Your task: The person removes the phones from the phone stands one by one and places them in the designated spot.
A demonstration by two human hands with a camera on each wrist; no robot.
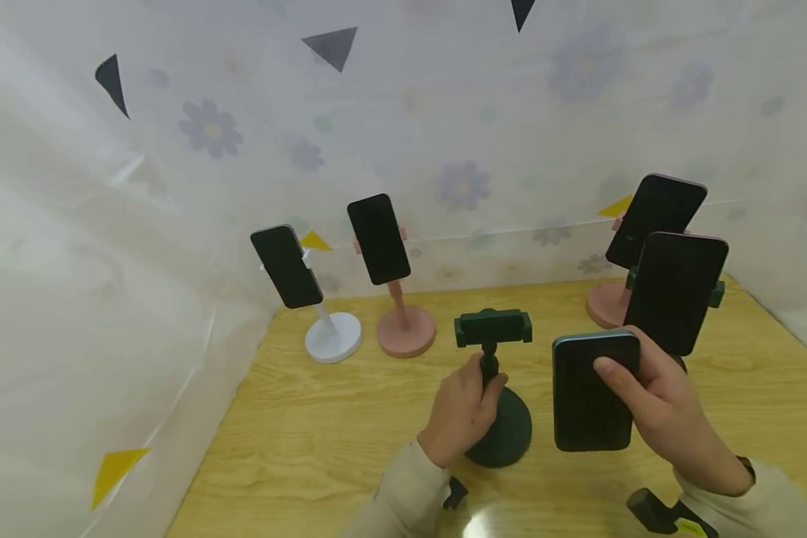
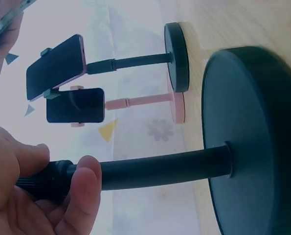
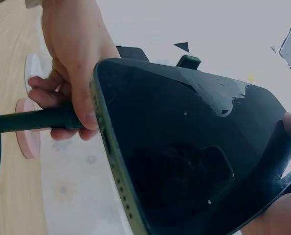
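My left hand (image 1: 462, 409) grips the stem of a dark green phone stand (image 1: 504, 433), just below its clamp head. The clamp (image 1: 493, 327) holds no phone, and the round base rests on the table. In the left wrist view my thumb and fingers curl round the ribbed collar of the stem (image 2: 165, 169). My right hand (image 1: 672, 407) holds a smartphone (image 1: 592, 403) by its upper right part, thumb across the dark screen. This phone is right of the green stand in the head view. From the right wrist, the phone (image 3: 184, 142) hides most of the clamp.
At the back left, a white stand (image 1: 334, 338) and a pink stand (image 1: 406, 331) each carry a phone. Behind my right hand, another pink stand (image 1: 605, 302) and a green one carry phones (image 1: 678, 288). A patterned white curtain (image 1: 403, 149) surrounds the wooden table (image 1: 296, 441).
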